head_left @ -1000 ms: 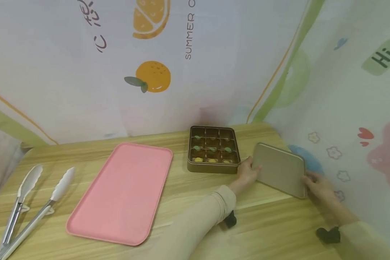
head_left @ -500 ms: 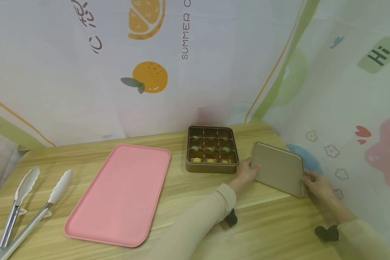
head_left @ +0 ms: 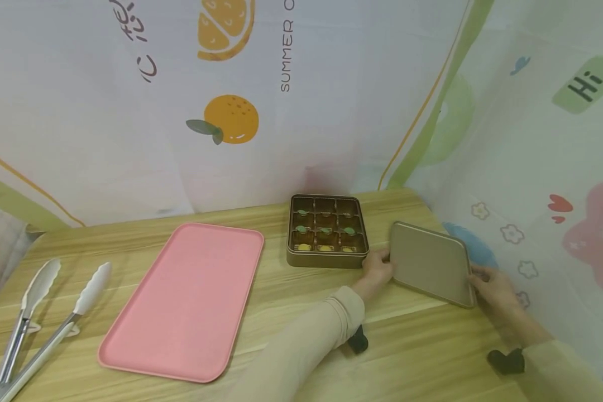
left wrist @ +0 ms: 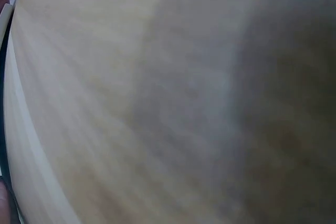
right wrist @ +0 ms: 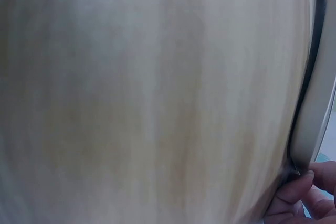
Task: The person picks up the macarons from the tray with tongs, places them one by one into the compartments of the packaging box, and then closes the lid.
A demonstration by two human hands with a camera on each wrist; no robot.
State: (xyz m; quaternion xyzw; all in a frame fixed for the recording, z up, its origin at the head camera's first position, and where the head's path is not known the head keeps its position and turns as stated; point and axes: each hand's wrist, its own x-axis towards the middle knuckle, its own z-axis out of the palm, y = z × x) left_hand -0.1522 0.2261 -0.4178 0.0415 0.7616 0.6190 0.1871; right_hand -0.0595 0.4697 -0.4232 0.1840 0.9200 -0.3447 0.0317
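A flat, gold-brown tin lid (head_left: pixel 429 265) lies right of its matching tin box at the table's right end. My left hand (head_left: pixel 376 272) holds the lid's left edge, in the narrow space between lid and box. At the opposite edge, my right hand (head_left: pixel 493 286) grips the lid with thumb and fingers. The right wrist view catches the lid's rim (right wrist: pixel 315 87) and fingertips (right wrist: pixel 296 188) at its corner. Uncovered, the tin box (head_left: pixel 326 260) shows a grid of compartments, with small green and yellow pieces inside. Mostly blurred tabletop fills the left wrist view.
A pink tray (head_left: pixel 183 304) lies left of the box. Metal tongs (head_left: pixel 45 335) with white tips are spread at the far left. Printed cloth hangs behind the wooden table (head_left: pixel 407 340) and along its right side, close to my right hand.
My left thumb has drawn back from the lid's face to its left edge. The lid has barely shifted. The head view turned slightly to the right at first.
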